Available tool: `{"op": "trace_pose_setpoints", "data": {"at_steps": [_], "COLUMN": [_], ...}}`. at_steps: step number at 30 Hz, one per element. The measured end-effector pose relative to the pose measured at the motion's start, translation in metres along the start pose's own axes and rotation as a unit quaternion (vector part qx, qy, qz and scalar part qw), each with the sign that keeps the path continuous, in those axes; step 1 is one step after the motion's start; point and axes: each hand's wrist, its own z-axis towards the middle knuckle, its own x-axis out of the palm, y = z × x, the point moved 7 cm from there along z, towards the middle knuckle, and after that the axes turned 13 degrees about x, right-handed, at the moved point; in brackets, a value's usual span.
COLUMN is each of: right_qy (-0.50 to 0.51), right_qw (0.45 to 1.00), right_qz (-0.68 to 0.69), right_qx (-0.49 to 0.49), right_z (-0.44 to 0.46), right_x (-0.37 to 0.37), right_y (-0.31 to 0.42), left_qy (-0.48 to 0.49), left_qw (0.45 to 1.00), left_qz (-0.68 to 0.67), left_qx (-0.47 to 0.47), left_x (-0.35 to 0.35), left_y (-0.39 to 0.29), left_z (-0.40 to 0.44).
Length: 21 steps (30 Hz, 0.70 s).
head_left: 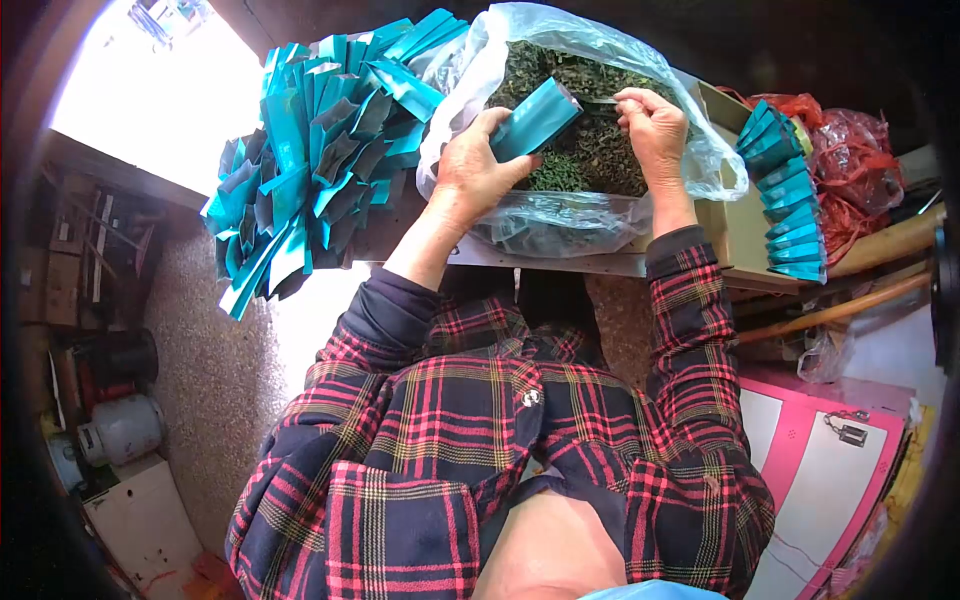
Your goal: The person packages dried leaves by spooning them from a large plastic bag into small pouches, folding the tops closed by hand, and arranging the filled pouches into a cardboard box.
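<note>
My left hand (472,165) is wrapped around a teal packet (535,118) at the upper centre of the frame, thumb along the lower side and fingers behind the upper one, pressed firmly enough to hold it. The packet slants, its far end pointing to the upper right, towards my other hand. My right hand (655,130), a little right of the upper centre, has thumb and forefinger pinched together on a thin pale strip (600,99); it is too small for me to tell what it is. The remaining fingers curl in towards the palm.

Both hands are above a clear plastic bag (715,170), its mouth spread wide around dry leaves (615,150), mostly brown with a greener patch (560,173) just below the packet. In the upper left of the frame, a big heap of teal packets (290,150) stands beside the bag, bunched and fanned out. Towards the upper right is a neat row of teal packets (795,200), next to a crumpled red bag (860,165). A tan box (735,240) sits between that row and the clear bag. My plaid shirt (420,440) fills the lower centre, and a pink and white panel (830,470) shows at the lower right.
</note>
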Motion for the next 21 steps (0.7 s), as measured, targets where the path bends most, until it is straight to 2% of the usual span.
{"op": "trace_pose_setpoints", "data": {"at_steps": [8, 14, 17, 19, 21], "right_qy": [0.039, 0.095, 0.136, 0.214, 0.233], "right_qw": [0.997, 0.992, 0.988, 0.975, 0.969], "right_qz": [0.055, 0.087, 0.067, 0.053, -0.038], "right_qx": [-0.044, -0.009, -0.011, -0.030, -0.065], "right_z": [0.003, 0.004, 0.005, 0.006, 0.004], "right_x": [-0.017, -0.027, -0.024, -0.013, -0.007], "right_y": [0.017, 0.032, 0.039, 0.047, 0.062], "left_qy": [0.000, 0.022, 0.028, 0.028, 0.034], "left_qw": [1.000, 1.000, 0.999, 0.999, 0.999], "left_qz": [0.015, 0.017, 0.022, 0.022, 0.020], "left_qx": [0.003, -0.011, -0.019, -0.005, -0.002], "left_x": [0.000, 0.001, 0.002, 0.002, 0.001], "left_y": [-0.001, -0.001, 0.000, -0.002, -0.005], "left_z": [0.000, 0.001, 0.001, 0.001, 0.000]}}
